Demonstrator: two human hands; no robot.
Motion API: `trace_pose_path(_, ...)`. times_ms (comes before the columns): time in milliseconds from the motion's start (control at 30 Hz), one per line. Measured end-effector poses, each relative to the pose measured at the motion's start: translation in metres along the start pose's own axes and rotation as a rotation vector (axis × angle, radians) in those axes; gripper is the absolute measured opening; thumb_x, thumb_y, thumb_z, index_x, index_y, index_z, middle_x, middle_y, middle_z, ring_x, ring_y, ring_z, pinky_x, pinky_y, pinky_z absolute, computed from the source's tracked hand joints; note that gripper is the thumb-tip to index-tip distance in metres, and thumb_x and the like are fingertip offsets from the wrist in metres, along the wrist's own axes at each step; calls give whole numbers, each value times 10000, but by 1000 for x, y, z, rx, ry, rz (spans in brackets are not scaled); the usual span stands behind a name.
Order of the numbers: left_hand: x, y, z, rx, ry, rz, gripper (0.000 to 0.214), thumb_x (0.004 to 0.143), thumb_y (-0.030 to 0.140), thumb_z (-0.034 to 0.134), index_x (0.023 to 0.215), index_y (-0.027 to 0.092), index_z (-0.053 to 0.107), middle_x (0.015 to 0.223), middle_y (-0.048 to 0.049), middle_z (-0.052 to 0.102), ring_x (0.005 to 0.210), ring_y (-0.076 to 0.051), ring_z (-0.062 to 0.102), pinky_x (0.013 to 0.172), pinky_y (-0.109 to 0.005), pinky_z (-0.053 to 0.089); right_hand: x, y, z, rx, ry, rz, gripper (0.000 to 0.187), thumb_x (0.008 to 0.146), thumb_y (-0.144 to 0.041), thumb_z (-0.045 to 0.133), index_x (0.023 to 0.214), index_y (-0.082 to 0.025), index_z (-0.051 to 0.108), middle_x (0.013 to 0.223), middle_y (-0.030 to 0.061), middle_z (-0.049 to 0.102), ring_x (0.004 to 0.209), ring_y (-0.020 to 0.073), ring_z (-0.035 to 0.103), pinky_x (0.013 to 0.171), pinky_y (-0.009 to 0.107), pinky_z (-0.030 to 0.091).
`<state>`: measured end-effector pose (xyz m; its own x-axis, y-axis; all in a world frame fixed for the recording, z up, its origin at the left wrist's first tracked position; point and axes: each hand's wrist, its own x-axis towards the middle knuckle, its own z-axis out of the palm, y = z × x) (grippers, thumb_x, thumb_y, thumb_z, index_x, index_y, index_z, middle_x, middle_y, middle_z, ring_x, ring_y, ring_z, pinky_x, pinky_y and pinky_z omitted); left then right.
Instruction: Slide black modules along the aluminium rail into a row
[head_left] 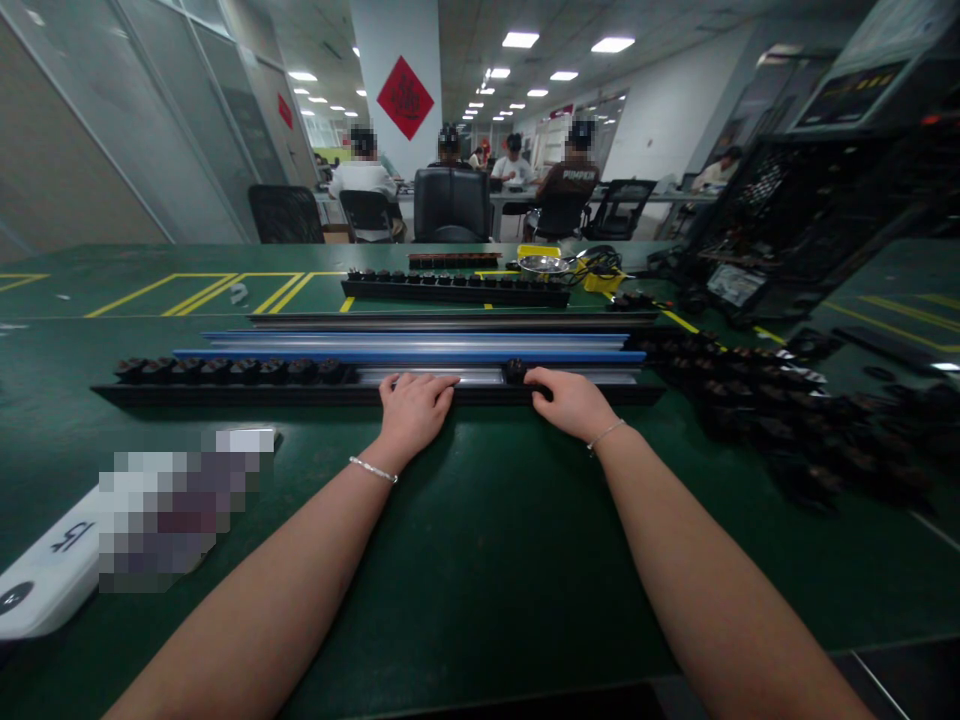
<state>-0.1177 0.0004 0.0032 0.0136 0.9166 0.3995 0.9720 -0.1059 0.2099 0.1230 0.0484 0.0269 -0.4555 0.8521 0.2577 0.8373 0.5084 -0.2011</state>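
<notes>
A long black rail (225, 394) lies across the green table in front of me, with several black socket modules (225, 369) seated in its left part. My left hand (412, 408) rests palm down on the rail's bare silver middle (480, 376), fingers stretched out and together. My right hand (571, 398) lies on the rail just to the right, its fingers curled against a single black module (515, 371). Behind the rail lie blue and silver strips (420, 346).
A heap of loose black modules (787, 410) covers the table to the right. A second filled rail (450, 288) and a metal bowl (541, 264) sit farther back. A white device (52, 570) lies at the near left. Several people sit at desks beyond.
</notes>
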Motion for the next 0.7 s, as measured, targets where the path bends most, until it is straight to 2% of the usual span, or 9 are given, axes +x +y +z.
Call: trace_pose_path(700,0,0,0,5,-8,0,353,923,396,339,1122,380,630,1012,5,709,996,-229,544,960,-459,236,-3,6,-4,-2,3,55,278,806,-262,486,1037,-255,642,997,16,699,891,197,625,771,286,448)
